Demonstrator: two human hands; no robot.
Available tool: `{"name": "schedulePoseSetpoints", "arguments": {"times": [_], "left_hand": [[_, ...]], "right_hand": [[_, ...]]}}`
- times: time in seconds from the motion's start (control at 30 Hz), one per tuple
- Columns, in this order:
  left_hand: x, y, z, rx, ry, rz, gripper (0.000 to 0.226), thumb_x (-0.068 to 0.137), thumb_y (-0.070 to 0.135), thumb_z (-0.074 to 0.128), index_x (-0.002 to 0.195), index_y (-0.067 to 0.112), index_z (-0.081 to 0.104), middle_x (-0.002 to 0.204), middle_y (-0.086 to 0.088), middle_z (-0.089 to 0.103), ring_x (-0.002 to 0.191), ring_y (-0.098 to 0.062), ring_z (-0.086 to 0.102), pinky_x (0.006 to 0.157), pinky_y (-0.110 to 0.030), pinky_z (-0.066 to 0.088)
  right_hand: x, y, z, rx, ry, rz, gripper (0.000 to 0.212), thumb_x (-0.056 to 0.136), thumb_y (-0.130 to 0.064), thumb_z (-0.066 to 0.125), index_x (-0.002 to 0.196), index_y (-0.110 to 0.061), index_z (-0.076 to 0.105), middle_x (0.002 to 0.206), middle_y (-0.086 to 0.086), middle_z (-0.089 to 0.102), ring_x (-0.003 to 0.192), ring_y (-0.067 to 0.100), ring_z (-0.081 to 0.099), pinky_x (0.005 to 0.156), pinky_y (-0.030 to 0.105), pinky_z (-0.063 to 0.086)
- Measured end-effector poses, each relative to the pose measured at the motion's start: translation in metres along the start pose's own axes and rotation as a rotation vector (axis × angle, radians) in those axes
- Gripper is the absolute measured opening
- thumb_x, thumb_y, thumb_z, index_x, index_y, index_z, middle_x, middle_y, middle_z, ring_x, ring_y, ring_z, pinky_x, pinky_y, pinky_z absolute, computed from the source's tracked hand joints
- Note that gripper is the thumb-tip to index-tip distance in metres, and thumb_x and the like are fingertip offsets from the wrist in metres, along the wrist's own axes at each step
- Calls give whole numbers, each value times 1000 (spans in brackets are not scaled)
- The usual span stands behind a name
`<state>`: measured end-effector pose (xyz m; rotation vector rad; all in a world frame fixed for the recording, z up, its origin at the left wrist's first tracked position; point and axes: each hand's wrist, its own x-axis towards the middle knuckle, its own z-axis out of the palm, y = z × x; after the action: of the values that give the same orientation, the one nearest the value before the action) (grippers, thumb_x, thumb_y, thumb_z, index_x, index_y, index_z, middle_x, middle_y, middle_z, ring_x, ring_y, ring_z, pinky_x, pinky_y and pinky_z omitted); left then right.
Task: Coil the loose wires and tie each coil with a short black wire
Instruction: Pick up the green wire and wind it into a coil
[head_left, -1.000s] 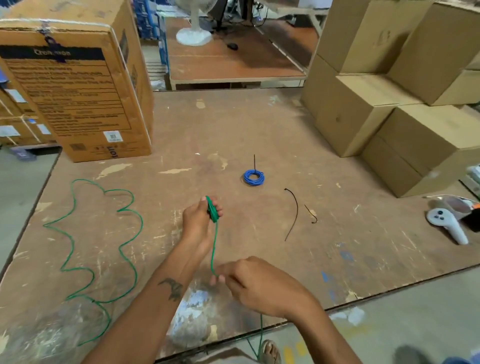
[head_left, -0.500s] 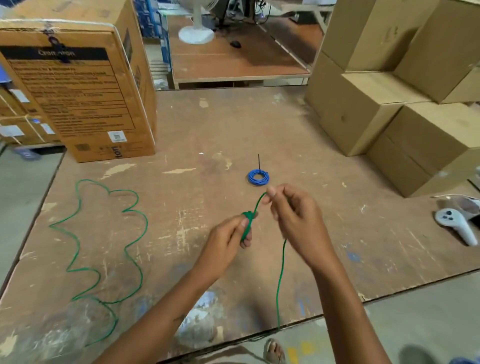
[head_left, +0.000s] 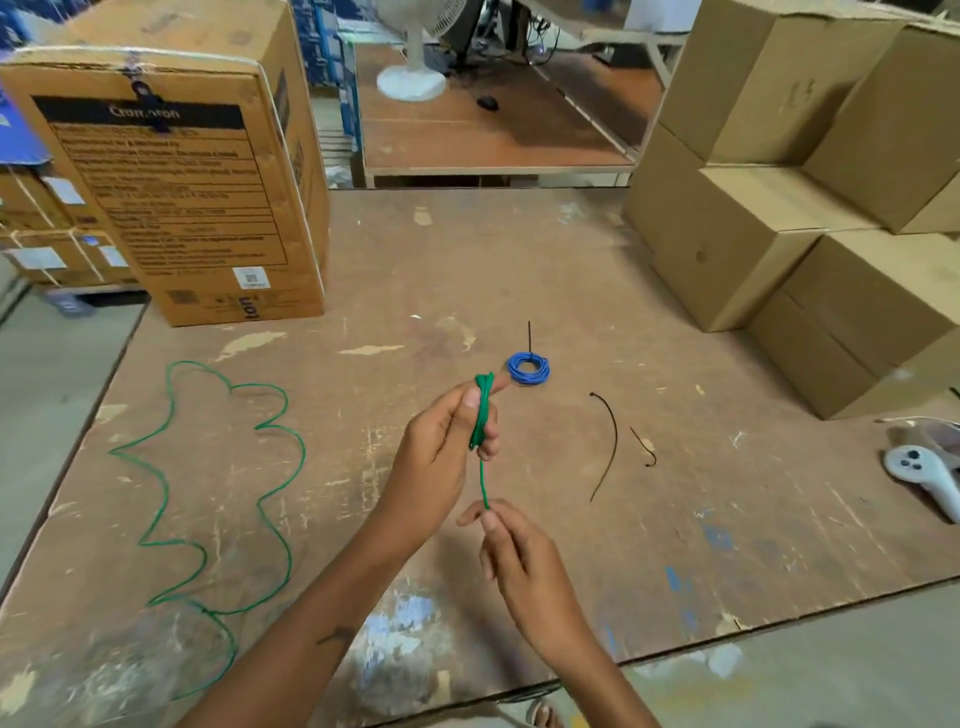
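Half a second ago the right hand (head_left: 524, 561) was up beside the left hand's fingertips; now it is sitting lower, nearer the person, pinching the green wire (head_left: 484, 480) just below the left hand (head_left: 447, 447). The two short black wires, hidden behind the right hand before, are showing again. The left hand is gripping a small green coil (head_left: 482, 410), thin shiny loops bunched long and narrow between thumb and fingers, held above the table (head_left: 363, 291). A straight bit of green wire is running from the coil down to the right hand's pinch. The rest of the green wire (head_left: 218, 483) is lying far to the left of the left hand in big wiggly loops on the wood. A blue coil (head_left: 529, 368), round like a little ring, is sitting just past the left hand's fingertips, with a thin black end sticking out behind it. To the right of both hands a long curved black wire (head_left: 608, 447) and a short hooked black wire (head_left: 644, 447) are lying near each other. The table is brown board, scratched and spotted with paint. A big cardboard box (head_left: 171, 176) with a printed label is standing far left; its words are too blurry to read surely. Plain cardboard boxes (head_left: 779, 218) are stacked far right, and a white controller (head_left: 924, 480) is lying beside them.
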<state>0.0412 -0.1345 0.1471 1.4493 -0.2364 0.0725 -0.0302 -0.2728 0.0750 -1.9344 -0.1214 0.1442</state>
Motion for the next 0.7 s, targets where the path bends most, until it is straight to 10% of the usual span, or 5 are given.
{"name": "schedulePoseSetpoints", "arguments": {"times": [0.23,0.53,0.7], "left_hand": [[41,-40,-22,404,119,48,28,112,18,37,102,11,63,89,-3,63,79,-13,66,78,-25,54],[-16,-74,-6,600,-387,108,36,110,23,38,132,9,63,93,7,57,83,-12,62,82,-27,55],[-39,-39,7,287,-350,18,32,110,17,41,127,11,67,87,1,61,77,-16,61,78,-32,52]], "right_hand": [[-57,-53,-18,-107,-213,-85,23,112,-41,40,124,-47,60,65,-10,61,62,3,57,67,20,45],[49,-93,-90,-152,442,-168,29,113,-26,49,97,-22,72,63,-9,51,58,6,48,59,19,37],[107,-24,-94,-93,452,-1,22,101,-38,69,87,-24,79,63,-3,64,61,4,57,65,30,46]]}}
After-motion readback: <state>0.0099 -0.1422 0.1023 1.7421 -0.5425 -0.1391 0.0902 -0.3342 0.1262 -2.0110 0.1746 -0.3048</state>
